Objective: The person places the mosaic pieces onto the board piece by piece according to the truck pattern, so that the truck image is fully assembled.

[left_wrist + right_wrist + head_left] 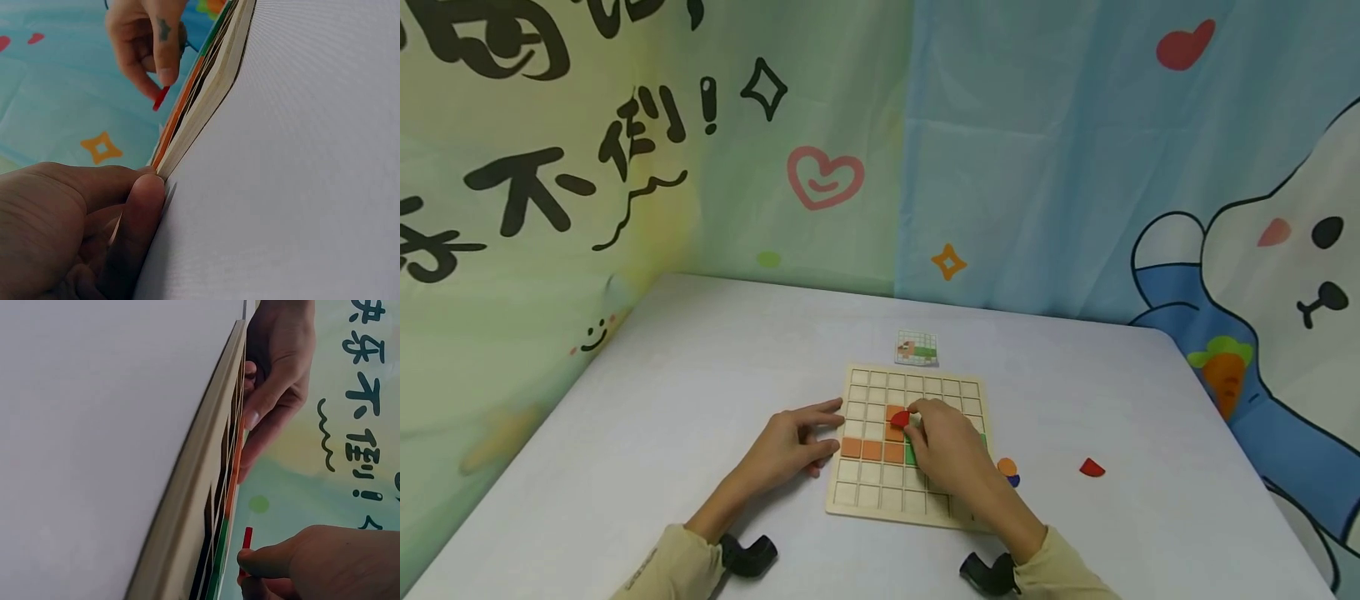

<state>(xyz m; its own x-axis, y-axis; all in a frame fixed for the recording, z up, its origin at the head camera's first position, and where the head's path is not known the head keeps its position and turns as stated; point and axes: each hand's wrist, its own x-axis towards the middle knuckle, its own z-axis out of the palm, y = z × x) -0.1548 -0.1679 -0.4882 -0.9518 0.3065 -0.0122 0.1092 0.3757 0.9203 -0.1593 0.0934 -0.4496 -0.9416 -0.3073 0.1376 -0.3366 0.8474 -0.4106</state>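
A pale wooden grid board (868,497) lies flat on the table. My right hand (951,446) pinches a small red piece with a rounded edge (900,419) between thumb and fingertips, just over the board's orange tiles (872,451). Seen from the left wrist, the red piece (161,99) is held tilted, apart from the board's surface. My left hand (786,450) rests at the board's left edge, its extended fingers and thumb touching the rim. Green tiles (911,455) sit beside the orange ones, partly hidden under my right hand.
A small picture card (916,347) with a coloured grid pattern lies behind the board. Right of the board are an orange round piece (1007,467), a dark blue piece (1014,481) and another red piece (1092,468). Printed curtains (1022,167) hang behind the white table (700,358).
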